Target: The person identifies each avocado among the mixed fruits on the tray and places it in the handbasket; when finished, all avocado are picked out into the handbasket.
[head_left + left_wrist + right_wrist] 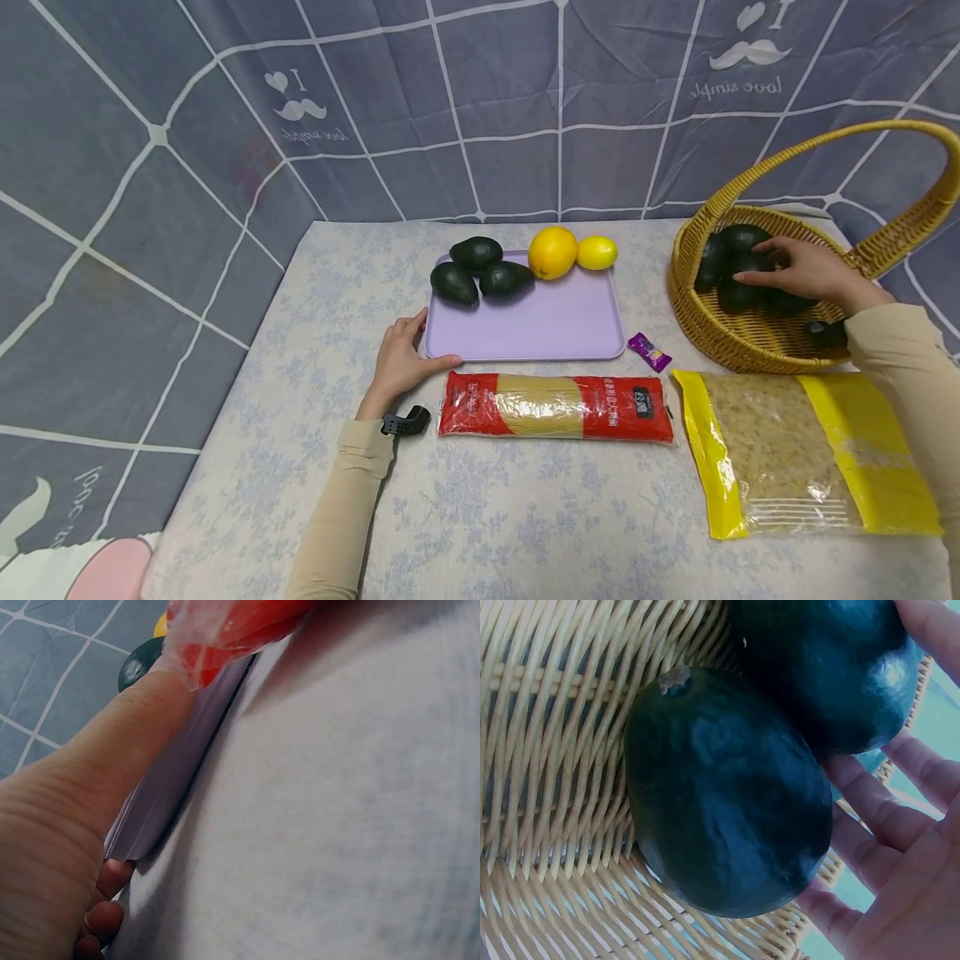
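Note:
My left hand [401, 358] holds the near-left corner of a lilac tray [540, 329], thumb along the front edge and fingers at the left side; curled fingertips show beside the tray [161, 795] in the left wrist view. Three avocados [507, 281], an orange [553, 252] and a lemon [597, 252] are at the tray's back. Inside a wicker basket [693, 321] at the right, my right hand [810, 271] has thumb and fingers around a dark avocado [832, 667]. Another avocado [727, 795] lies against it in the right wrist view, and several are in the basket.
A red noodle packet [555, 406] lies in front of the tray, with a small purple wrapped sweet [649, 352] behind its right end. A large yellow bag [795, 454] lies before the basket, whose tall handle [817, 146] arches above. A grey curtain [510, 108] hangs behind.

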`<state>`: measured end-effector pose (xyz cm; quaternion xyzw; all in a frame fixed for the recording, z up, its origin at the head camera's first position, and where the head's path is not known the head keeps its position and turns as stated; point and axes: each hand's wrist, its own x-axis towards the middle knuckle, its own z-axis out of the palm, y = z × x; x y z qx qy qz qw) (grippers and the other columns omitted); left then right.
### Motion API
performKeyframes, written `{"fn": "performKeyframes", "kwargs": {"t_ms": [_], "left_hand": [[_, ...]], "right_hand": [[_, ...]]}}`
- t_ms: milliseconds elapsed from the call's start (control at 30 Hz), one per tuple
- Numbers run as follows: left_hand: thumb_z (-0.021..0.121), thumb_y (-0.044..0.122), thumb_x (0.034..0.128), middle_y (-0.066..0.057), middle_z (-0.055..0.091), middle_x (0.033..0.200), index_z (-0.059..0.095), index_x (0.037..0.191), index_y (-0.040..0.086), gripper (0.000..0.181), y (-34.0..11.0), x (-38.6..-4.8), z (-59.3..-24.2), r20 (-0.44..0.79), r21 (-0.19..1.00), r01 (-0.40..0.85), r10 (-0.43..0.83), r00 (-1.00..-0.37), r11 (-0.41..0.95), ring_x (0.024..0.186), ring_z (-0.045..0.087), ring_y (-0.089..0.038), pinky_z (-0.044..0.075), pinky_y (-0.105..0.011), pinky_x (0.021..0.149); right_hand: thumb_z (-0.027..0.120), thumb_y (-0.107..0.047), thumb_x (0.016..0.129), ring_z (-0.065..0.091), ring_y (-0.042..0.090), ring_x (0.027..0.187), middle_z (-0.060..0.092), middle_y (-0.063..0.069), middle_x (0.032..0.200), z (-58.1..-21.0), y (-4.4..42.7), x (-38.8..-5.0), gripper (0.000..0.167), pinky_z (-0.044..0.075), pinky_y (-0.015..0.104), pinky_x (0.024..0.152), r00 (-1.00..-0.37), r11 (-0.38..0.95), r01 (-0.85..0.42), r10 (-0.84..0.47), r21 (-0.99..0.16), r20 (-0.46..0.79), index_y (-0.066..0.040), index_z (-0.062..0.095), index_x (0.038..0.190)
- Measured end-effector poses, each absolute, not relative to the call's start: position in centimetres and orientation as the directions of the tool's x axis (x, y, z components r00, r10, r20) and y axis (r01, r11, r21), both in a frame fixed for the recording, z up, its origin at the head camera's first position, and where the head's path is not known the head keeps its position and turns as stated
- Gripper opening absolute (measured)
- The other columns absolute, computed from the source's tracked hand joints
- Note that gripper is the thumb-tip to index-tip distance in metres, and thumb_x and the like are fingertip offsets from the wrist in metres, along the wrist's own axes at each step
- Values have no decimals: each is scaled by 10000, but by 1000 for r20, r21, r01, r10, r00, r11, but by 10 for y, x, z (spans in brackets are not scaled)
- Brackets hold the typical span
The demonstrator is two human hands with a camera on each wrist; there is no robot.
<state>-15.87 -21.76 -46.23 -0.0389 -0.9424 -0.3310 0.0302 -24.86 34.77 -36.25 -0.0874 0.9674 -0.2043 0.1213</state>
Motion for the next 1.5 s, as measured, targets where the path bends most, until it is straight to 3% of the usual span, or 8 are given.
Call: {"fn": "performKeyframes", "kwargs": {"t_ms": [600,733,800,900,1000,1100,1300,1500], "left_hand": [[844,483,650,-149,475,1225,329,1476,55,1064,-217,-158,-461,73,619,88,53,-996,781,1098,402,-294,352,-442,891],[845,485,648,-154,475,1226,333,1474,53,1064,-217,-158,-460,77,618,87,50,-996,782,1099,403,-300,355,-446,894],[846,482,649,-154,476,1223,335,1473,51,1061,-217,-158,-460,79,617,88,49,-996,782,1098,404,-301,356,-447,893],[845,483,649,-154,478,1217,335,1473,51,1061,-218,-158,-460,82,616,89,48,-995,783,1091,405,-299,357,-445,887],[845,490,647,-150,481,1204,336,1473,51,1065,-218,-158,-460,83,614,89,48,-995,784,1074,406,-296,359,-440,874],[846,493,643,-145,483,1194,337,1472,50,1069,-218,-158,-460,88,612,90,46,-995,786,1062,408,-293,362,-436,864],[848,486,644,-147,481,1207,335,1473,53,1067,-219,-158,-462,87,614,89,45,-995,784,1073,405,-291,359,-437,876],[846,485,647,-151,480,1207,336,1473,55,1062,-218,-159,-463,84,615,89,47,-995,783,1076,402,-291,357,-439,876]], "right_hand": [[527,-461,946,331,548,1173,355,374,1341,-342,349,-226,747,279,658,867,-979,862,-85,-166,-500,-120,51,296,1437],[518,-413,961,355,527,1165,358,349,1365,-332,340,-213,698,300,628,873,-994,831,-83,-107,-550,-10,38,301,1447],[519,-379,966,414,429,1151,389,313,1363,-328,335,-206,642,353,511,893,-995,813,-101,-76,-574,67,14,338,1442],[543,-316,965,482,123,1048,501,141,1309,-325,327,-194,524,357,292,847,-979,780,-157,-42,-606,200,-46,442,1402],[574,-226,956,425,-81,934,558,-96,1179,-323,318,-182,405,318,176,828,-933,718,-264,-20,-644,360,-94,539,1337],[600,-132,936,463,-86,936,545,-236,1085,-321,306,-175,313,333,152,826,-838,660,-408,4,-631,546,-43,619,1235],[619,-70,900,547,-38,902,621,-162,1001,-312,276,-168,251,390,157,812,-612,579,-605,102,-547,784,131,642,1049],[655,-147,878,610,34,843,673,78,933,-304,235,-153,305,435,171,790,-496,399,-746,202,-534,844,139,618,979]]}}
